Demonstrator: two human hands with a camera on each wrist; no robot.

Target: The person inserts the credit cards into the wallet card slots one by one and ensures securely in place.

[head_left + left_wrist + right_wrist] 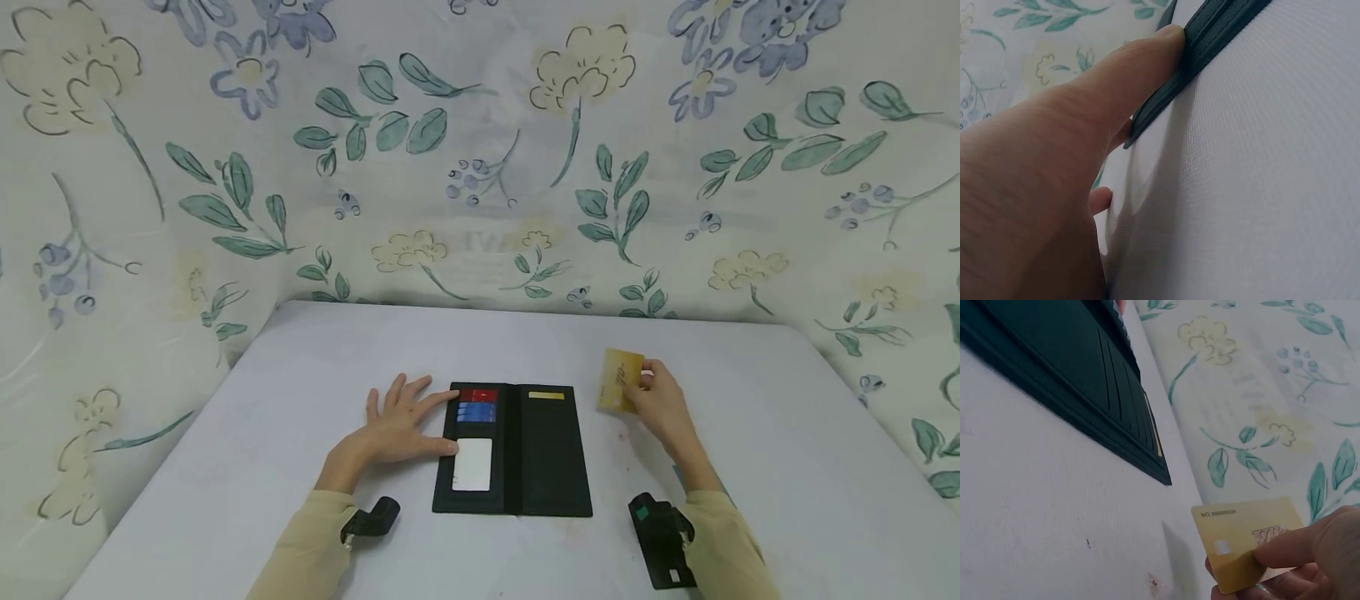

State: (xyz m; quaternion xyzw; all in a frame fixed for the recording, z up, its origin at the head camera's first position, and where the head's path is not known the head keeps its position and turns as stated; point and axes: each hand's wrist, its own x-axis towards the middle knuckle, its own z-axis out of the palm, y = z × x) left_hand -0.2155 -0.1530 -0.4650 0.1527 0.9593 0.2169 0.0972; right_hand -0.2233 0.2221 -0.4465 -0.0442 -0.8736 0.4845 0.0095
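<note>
A dark wallet (551, 467) lies spread out on the white table. Red and blue cards (477, 408) fill slots in its left half, above a white card (472, 465) in a lower window. One gold card (546, 396) shows in the top slot of the right half. My left hand (397, 425) rests at the wallet's left edge, fingers spread, thumb and index fingertip touching it. To the right of the wallet, my right hand (663, 408) pinches a gold card (1241, 544) between thumb and fingers, raised over the table. Its printed face and chip show in the right wrist view.
A floral curtain (480, 167) hangs behind and beside the white table (390, 342). Black wrist devices (660, 542) are strapped to both sleeved forearms. Small dark marks (1152, 584) spot the tabletop to the right of the wallet.
</note>
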